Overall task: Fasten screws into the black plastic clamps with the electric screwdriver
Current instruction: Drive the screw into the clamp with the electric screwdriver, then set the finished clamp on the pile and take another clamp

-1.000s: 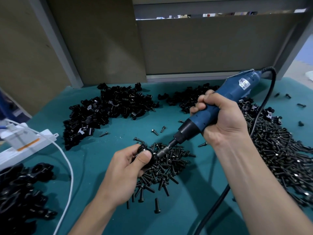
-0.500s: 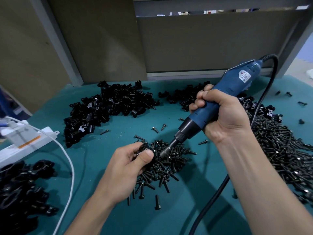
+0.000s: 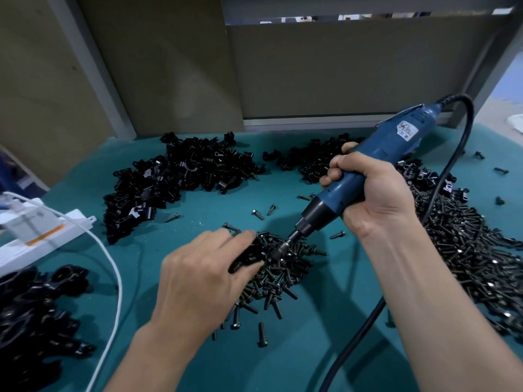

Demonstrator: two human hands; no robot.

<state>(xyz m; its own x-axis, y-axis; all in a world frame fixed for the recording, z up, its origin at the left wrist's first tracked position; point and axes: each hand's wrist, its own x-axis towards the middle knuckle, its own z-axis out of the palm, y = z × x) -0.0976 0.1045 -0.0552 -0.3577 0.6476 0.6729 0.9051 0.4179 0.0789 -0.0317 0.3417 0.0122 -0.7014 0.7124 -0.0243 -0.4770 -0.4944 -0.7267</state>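
At the centre of the frame the left hand lies palm down on the near pile of screws, its fingers curled over a black plastic clamp that peeks out under the fingertips; whether they pinch it or only press it down cannot be told. To its right, the right hand is wrapped tight around the blue electric screwdriver, which slants down and left so that its bit meets the screw pile just beside the left fingertips. The tool's black cord loops off the upper right and runs down to the lower edge.

On the teal counter lie two heaps of screws: the small one under the hands and a far larger one along the right edge. Loose clamps form three heaps: one at upper left, one behind the screwdriver and one at lower left. Each holds too many to count. Several stray screws lie between them. A white power strip with a white cable sits at the left edge.
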